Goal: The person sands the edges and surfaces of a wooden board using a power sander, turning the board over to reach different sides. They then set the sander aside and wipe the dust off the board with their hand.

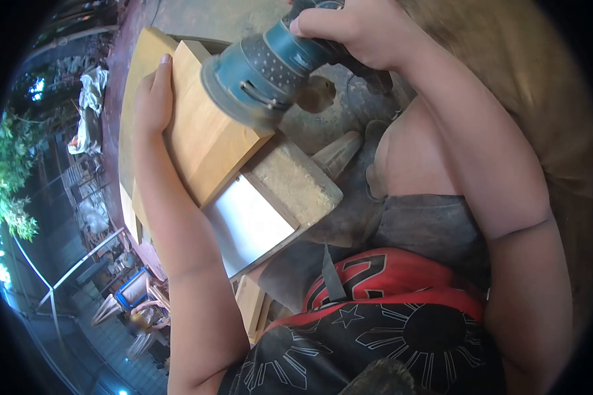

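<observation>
A teal power sander [260, 72] with a round pad is gripped at its top by my right hand [356, 29]. Its pad sits at the right edge of a light wooden board [211, 135]; whether it touches the wood is hard to tell. My left hand [154, 99] wraps the board's left edge, thumb along the face. The board lies tilted over a white panel [252, 220] and a rough, dusty block [296, 178]. Another yellowish board [135, 59] shows behind my left hand.
Wood pieces [249, 303] lie beside my lap. My bare knee [418, 155] is right of the block. At the far left, a person [145, 322] is near a blue-framed item [133, 288]. White cloth [91, 108] hangs further up.
</observation>
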{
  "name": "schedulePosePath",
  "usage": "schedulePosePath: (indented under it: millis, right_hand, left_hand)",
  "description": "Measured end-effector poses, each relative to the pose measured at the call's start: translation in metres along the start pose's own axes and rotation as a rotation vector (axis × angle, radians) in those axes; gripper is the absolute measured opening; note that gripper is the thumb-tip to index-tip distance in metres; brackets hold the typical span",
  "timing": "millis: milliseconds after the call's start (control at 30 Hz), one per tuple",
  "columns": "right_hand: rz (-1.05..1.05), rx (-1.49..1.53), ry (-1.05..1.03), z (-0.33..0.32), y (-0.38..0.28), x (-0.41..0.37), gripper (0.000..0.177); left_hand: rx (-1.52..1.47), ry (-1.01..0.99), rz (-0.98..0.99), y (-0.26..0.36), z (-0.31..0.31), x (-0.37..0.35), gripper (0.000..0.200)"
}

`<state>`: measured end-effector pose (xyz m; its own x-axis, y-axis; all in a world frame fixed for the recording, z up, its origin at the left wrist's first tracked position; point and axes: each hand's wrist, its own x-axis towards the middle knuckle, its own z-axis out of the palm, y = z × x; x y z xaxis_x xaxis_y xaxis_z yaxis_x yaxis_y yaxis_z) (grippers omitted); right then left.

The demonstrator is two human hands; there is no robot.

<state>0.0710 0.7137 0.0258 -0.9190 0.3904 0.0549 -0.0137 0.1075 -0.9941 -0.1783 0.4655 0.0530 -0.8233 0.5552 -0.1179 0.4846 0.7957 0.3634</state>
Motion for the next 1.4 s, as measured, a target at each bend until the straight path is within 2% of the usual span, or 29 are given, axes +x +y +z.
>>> schedulePosePath:
  millis: [133,233,367,533,600,667,700,767,833,933,1033,1133,1233,1333,1400]
  right_hand:
    - [-0.074,0.050,0.044,0.005,0.009,0.003,0.037]
    - [-0.090,-0.115,0.087,0.005,0.008,0.007,0.036]
    - [0.009,-0.019,0.035,0.003,-0.003,0.001,0.035]
    - [-0.055,-0.096,0.052,0.003,0.002,0.005,0.034]
    - [-0.033,-0.012,0.022,0.001,-0.008,-0.002,0.033]
    - [-0.208,-0.110,0.047,0.002,-0.001,0.000,0.032]
    - [-0.394,-0.250,0.090,0.007,0.012,0.007,0.032]
    - [-0.394,-0.297,0.107,0.009,0.016,0.008,0.032]
    - [-0.035,-0.117,0.041,0.003,0.000,0.005,0.032]
    - [-0.031,0.003,-0.009,0.003,0.006,0.006,0.032]
    - [-0.032,-0.114,0.088,0.006,0.004,0.006,0.032]
    - [-0.170,0.013,-0.004,0.004,0.023,0.009,0.034]
    - [-0.039,-0.063,0.013,0.002,0.003,0.006,0.034]
    - [-0.046,-0.118,0.106,0.007,0.006,0.010,0.033]
    - [-0.119,0.038,0.038,0.007,0.019,0.013,0.032]
  left_hand:
    - [-0.045,-0.038,-0.028,-0.016,0.001,0.007,0.066]
    - [-0.029,-0.051,-0.044,-0.020,0.000,0.009,0.065]
    - [0.062,0.027,0.001,0.011,-0.001,-0.008,0.065]
    - [0.024,0.004,0.011,-0.004,0.001,0.000,0.066]
    - [0.016,0.011,0.013,-0.003,0.000,0.000,0.066]
    - [0.014,0.020,0.005,-0.001,0.001,-0.002,0.067]
    - [0.020,0.019,0.005,-0.002,0.000,-0.002,0.067]
    - [0.034,0.013,0.009,-0.005,0.001,0.000,0.068]
    - [0.049,0.015,-0.002,-0.002,0.000,-0.002,0.069]
    - [0.066,0.027,-0.016,0.003,-0.002,-0.003,0.070]
    - [0.076,0.031,-0.022,0.000,-0.001,-0.003,0.070]
    - [0.102,0.038,-0.005,0.003,-0.002,-0.003,0.070]
    - [0.111,0.038,0.001,0.010,-0.005,-0.007,0.070]
    - [0.087,0.010,-0.022,0.002,-0.003,-0.001,0.070]
    - [0.076,0.011,-0.032,0.004,-0.005,0.000,0.069]
